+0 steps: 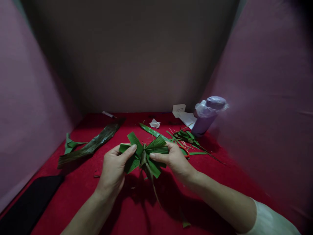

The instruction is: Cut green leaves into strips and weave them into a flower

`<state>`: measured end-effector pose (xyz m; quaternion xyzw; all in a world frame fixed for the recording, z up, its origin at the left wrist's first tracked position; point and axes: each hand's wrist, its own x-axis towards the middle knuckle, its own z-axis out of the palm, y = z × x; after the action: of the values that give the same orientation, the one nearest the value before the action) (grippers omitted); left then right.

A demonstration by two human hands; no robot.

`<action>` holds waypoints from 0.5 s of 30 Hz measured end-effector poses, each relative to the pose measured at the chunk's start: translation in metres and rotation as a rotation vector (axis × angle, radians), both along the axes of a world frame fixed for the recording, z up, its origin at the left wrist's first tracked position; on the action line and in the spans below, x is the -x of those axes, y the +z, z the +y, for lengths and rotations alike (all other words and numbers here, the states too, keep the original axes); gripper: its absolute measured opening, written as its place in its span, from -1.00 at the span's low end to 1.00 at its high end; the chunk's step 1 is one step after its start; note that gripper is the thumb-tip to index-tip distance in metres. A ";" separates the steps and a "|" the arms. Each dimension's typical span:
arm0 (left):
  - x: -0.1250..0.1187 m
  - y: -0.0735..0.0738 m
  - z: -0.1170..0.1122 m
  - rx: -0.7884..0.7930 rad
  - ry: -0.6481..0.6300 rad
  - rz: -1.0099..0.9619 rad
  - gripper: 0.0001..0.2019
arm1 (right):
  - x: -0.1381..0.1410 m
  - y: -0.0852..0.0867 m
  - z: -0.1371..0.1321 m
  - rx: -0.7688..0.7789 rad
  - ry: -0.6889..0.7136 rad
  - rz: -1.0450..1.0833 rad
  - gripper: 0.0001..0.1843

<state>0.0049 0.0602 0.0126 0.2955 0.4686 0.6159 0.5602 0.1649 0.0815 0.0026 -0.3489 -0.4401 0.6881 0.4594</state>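
Note:
Between my two hands is a bundle of folded green leaf strips (144, 156), fanned out like a flower around a brownish centre. A thin stem end hangs down from it. My left hand (114, 166) pinches the strips on the left side, thumb on top. On the other side, my right hand (177, 161) grips the right-hand strips, its thumb near the centre. The bundle is held above the red cloth (97, 205) and casts a shadow on it. What the fingers do beneath the leaves is hidden.
At left lie a long dark leaf (94, 143), a folded leaf piece (70, 143) and a black item (34, 202). Leaf scraps (188, 137), thin sticks and an orange scissor handle (186, 151) are at right, beside a purple container (205, 122). Crumpled white paper (155, 123) sits behind.

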 end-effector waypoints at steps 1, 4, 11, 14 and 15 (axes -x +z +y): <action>0.000 -0.001 0.000 0.004 0.006 -0.011 -0.82 | 0.000 0.000 0.000 -0.010 -0.007 -0.005 -0.65; 0.000 -0.003 -0.001 0.000 -0.036 -0.007 -0.82 | 0.000 -0.002 0.001 -0.005 -0.036 -0.033 -0.70; 0.004 -0.004 0.000 -0.084 -0.103 0.083 -0.62 | -0.003 -0.002 0.006 -0.037 -0.062 -0.057 -0.72; 0.005 -0.004 0.001 -0.028 -0.110 0.086 -0.73 | -0.004 0.001 0.005 -0.073 -0.039 -0.105 -0.75; 0.005 -0.004 0.002 -0.009 -0.113 0.082 -0.76 | -0.004 0.002 0.004 -0.079 -0.035 -0.113 -0.75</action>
<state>-0.0003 0.0619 0.0082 0.3488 0.4709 0.5729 0.5730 0.1689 0.0857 0.0045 -0.3762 -0.4859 0.6415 0.4592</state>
